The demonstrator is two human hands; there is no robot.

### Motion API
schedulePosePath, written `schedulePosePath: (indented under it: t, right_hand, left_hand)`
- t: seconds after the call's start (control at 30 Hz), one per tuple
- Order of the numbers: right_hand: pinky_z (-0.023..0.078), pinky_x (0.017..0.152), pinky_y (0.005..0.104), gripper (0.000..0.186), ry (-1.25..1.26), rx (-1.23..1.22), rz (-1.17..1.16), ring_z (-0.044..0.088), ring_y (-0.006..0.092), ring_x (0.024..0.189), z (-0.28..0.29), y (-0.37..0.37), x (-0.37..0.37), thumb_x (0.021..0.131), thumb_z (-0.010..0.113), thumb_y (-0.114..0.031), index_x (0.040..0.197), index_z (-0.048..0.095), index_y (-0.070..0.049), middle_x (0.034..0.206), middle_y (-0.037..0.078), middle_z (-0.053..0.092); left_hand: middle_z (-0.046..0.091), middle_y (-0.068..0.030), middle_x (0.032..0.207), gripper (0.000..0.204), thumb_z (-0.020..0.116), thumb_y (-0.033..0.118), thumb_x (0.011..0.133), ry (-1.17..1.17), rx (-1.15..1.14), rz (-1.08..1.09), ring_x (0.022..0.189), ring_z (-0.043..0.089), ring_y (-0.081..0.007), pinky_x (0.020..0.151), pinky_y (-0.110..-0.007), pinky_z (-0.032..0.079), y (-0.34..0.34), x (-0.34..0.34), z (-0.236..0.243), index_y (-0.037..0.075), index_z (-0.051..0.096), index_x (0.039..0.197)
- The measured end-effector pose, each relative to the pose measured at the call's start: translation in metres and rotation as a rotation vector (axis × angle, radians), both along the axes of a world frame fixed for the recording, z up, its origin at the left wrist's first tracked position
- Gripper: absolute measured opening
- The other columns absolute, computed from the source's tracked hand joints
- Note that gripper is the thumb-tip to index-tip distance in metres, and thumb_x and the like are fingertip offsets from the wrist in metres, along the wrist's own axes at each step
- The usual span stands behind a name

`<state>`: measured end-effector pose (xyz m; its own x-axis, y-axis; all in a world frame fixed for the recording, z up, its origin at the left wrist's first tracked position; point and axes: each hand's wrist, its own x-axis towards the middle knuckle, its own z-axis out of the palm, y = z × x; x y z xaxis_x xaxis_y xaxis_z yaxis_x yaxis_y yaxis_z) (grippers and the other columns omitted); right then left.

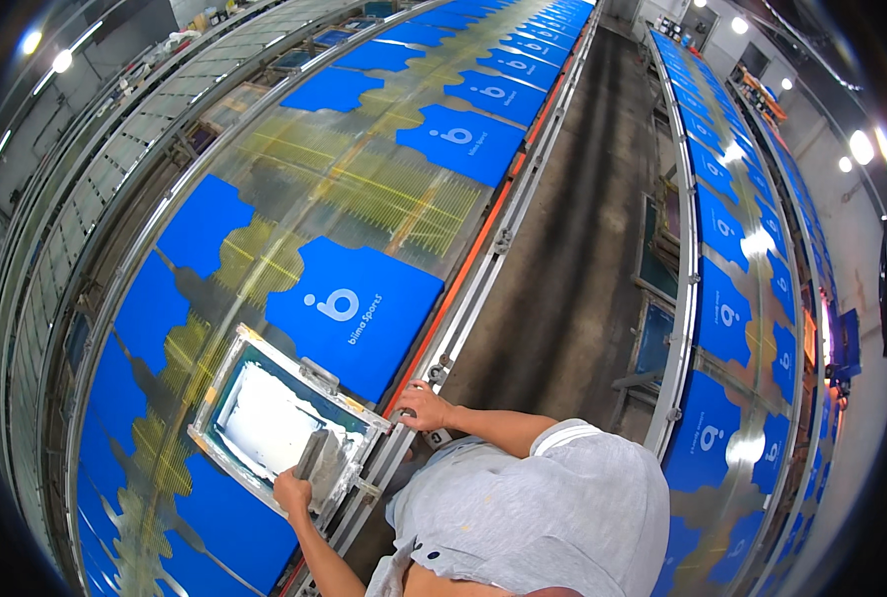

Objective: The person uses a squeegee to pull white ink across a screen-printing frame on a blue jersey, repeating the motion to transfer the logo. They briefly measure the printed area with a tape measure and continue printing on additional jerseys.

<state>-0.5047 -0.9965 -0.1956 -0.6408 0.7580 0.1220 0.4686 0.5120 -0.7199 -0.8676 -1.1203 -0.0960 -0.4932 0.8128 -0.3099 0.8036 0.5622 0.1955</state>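
A printing screen (pixel 364 410) with a whitish, ink-stained frame lies tilted across the long table, over the blue cloth. White ink (pixel 269 413) covers much of its mesh. My left hand (pixel 294 492) is closed around a grey squeegee (pixel 311 456), which rests in the screen at its near right part. At the screen's right corner, my right hand (pixel 426 406) curls its fingers at the frame's end, above the table rail. Just beyond the screen, a blue cut fabric panel (pixel 384 308) bears a white print. The fingertips of my right hand are partly hidden.
More blue panels (pixel 458 136) lie in rows along the table. A metal rail (pixel 473 289) with stops and a red strip runs along its right edge. Past the aisle floor (pixel 553 199), another table (pixel 719 308) holds printed blue panels. Slatted racks (pixel 65 239) stand left.
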Motion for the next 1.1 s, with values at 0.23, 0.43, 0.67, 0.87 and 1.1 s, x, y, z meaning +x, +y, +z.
schedulePosePath:
  t: [0.23,0.43,0.67,0.87,1.1]
  right_hand:
    - [0.037,0.103,0.0527,0.024,0.051,0.148,0.004,0.06,0.0321,0.102,-0.026,0.01,-0.009,0.079,0.07,-0.022,0.1,0.07,-0.01,0.1,0.01,0.067]
    - [0.032,0.109,0.0489,0.021,0.048,0.049,0.031,0.063,0.028,0.1,0.003,0.005,-0.011,0.083,0.071,-0.021,0.099,0.07,-0.008,0.099,0.009,0.068]
    - [0.032,0.109,0.0471,0.016,0.041,-0.015,0.044,0.064,0.0241,0.096,0.009,0.005,-0.015,0.084,0.071,-0.018,0.097,0.071,-0.009,0.095,0.005,0.068]
    - [0.037,0.103,0.0465,0.012,-0.094,-0.014,-0.037,0.063,0.0282,0.095,0.004,0.009,-0.01,0.083,0.068,-0.018,0.091,0.07,-0.009,0.094,0.008,0.068]
    - [0.049,0.09,0.0461,0.02,0.108,0.017,-0.077,0.061,0.039,0.098,0.04,0.002,-0.003,0.082,0.068,-0.018,0.095,0.068,-0.003,0.097,0.02,0.065]
  left_hand:
    - [0.073,-0.0165,0.106,0.042,0.06,0.008,0.074,0.002,0.104,-0.023,0.102,0.068,-0.0363,0.09,-0.046,0.053,-0.026,0.0,-0.04,0.017,0.077,0.111]
    - [0.072,-0.0156,0.112,0.042,0.059,0.011,0.079,-0.041,-0.043,0.021,0.108,0.067,-0.0339,0.091,-0.048,0.053,-0.014,-0.012,-0.007,0.021,0.075,0.117]
    - [0.07,-0.0137,0.114,0.042,0.061,-0.006,0.073,0.073,0.452,-0.053,0.11,0.064,-0.0335,0.093,-0.043,0.051,-0.087,0.06,-0.038,0.004,0.071,0.113]
    - [0.063,-0.0112,0.128,0.056,0.069,-0.001,0.07,0.061,0.389,-0.115,0.122,0.056,-0.0309,0.103,-0.048,0.042,-0.09,0.079,-0.035,0.005,0.064,0.125]
    - [0.036,-0.0132,0.157,0.089,0.086,0.023,0.064,-0.094,-0.092,-0.161,0.149,0.02,-0.0416,0.111,-0.077,0.016,-0.082,0.077,0.02,0.012,0.049,0.145]
